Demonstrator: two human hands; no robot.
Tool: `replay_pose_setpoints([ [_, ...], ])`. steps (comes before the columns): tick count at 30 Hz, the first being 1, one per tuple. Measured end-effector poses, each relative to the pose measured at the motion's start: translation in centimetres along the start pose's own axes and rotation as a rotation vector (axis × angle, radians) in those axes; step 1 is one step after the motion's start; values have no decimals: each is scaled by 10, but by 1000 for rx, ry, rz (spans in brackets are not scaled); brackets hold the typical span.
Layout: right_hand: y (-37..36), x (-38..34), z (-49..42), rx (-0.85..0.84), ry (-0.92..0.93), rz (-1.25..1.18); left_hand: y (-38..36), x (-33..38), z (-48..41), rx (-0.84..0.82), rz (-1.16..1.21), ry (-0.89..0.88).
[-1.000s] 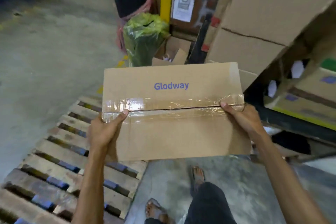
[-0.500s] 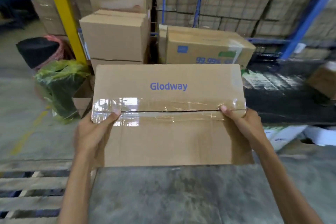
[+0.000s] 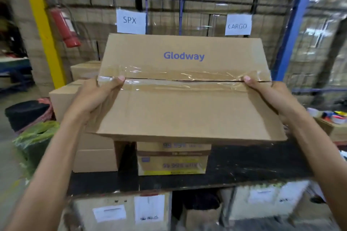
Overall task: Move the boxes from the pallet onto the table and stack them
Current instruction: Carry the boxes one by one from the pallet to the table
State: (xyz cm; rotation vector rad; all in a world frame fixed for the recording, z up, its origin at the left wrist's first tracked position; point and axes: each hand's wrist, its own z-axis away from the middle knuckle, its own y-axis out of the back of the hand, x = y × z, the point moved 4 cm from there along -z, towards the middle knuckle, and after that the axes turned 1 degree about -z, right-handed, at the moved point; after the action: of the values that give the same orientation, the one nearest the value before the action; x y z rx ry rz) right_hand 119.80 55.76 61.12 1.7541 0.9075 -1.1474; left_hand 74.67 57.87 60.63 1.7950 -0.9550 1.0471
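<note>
Glodway box [image 3: 184,110], left hand [image 3: 97,97] and right hand [image 3: 272,99] clasping its ends, thumbs on top

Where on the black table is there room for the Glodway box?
The bare black tabletop right of the printed box, up to the small carton at the edge. The left end is crowded with stacked plain boxes.

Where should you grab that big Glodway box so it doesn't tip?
By its two short ends, one hand coming in from each side. The Glodway box is wide and flat, too broad for one hand, so the left hand and right hand each hold an end, thumbs on top by the taped seam. That should keep it level.
</note>
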Motion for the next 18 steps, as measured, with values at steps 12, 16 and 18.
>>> replay_pose_setpoints([
  [12,-59,-25,-284,-178,-31,94,-83,22,-269,-15,-97,64],
  [16,-94,-3,-355,-261,-115,146,-116,-9,-341,-66,-141,155],
  [18,-110,10,-386,-297,-141,176,-129,-27,-370,-78,-163,194],
])
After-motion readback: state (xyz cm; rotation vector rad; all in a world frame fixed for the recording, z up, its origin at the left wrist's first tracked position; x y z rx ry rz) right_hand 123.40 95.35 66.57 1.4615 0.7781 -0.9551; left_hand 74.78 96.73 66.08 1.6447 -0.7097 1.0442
